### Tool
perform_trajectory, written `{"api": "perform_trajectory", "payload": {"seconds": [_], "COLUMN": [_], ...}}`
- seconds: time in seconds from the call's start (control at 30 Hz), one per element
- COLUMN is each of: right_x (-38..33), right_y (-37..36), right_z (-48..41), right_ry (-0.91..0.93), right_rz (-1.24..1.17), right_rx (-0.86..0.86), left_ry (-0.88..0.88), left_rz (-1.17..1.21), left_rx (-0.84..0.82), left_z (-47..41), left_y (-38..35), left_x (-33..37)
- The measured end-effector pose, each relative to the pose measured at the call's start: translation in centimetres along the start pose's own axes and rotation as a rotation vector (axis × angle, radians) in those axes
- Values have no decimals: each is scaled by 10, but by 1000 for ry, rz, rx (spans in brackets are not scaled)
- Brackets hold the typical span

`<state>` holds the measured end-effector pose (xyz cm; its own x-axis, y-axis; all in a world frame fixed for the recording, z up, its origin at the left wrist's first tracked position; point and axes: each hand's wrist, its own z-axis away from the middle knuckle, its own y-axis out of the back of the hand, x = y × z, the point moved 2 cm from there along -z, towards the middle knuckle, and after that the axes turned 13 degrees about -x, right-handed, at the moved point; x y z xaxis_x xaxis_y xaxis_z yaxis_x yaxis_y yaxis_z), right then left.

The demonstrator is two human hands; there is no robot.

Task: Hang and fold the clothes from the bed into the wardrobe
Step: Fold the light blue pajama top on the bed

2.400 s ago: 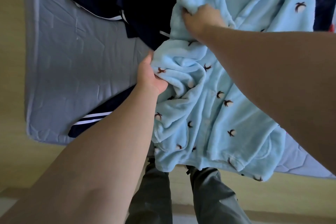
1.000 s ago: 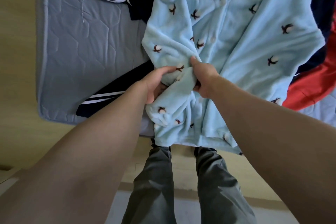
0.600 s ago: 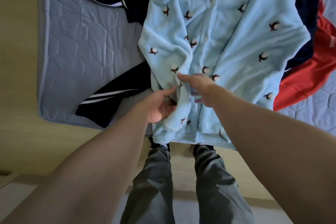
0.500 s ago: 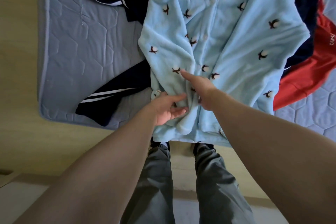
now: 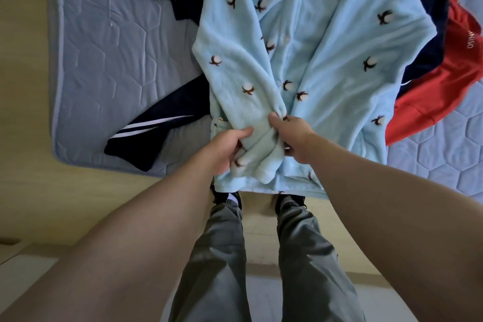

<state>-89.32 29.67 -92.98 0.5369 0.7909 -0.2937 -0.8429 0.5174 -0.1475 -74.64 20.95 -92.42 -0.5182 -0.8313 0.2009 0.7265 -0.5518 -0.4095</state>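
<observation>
Light-blue fleece top (image 5: pixel 326 60), flower-printed, lies flat and buttoned; its sleeve cuff (image 5: pixel 258 159) is gripped between left hand (image 5: pixel 224 149) and right hand (image 5: pixel 295 136). Navy striped garment (image 5: pixel 156 128) lies left of the left hand; red garment (image 5: pixel 439 91) lies beyond the right hand, to its right.

Before me the grey-blue quilted bed (image 5: pixel 104 60) carries a pale blue flower-print fleece top (image 5: pixel 326 60), a navy white-striped garment (image 5: pixel 156 133) and a red garment (image 5: pixel 441 86)

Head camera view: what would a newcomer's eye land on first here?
The blue fleece top, dotted with a small dark-and-white print, lies spread down the middle of the grey mattress. At its near end the left hand and the right hand both grip its folded-in sleeve. A red garment stands out at the right edge.
</observation>
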Motion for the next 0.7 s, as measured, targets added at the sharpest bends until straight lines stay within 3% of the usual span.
{"api": "perform_trajectory", "payload": {"seconds": [0.17, 0.3, 0.5, 0.7], "right_x": [11, 23, 33, 48], "right_y": [3, 10, 17, 26], "right_z": [7, 10, 13, 18], "right_ry": [-92, -115, -124, -45], "right_rz": [-262, -86, 90, 98], "right_rx": [-165, -43, 28, 20], "left_ry": [44, 50, 166, 6], "left_rz": [-144, -221, -21, -176], "left_rx": [24, 172, 25, 420], "left_z": [2, -2, -6, -17], "left_y": [-1, 2, -5, 11], "left_x": [-15, -26, -31, -32]}}
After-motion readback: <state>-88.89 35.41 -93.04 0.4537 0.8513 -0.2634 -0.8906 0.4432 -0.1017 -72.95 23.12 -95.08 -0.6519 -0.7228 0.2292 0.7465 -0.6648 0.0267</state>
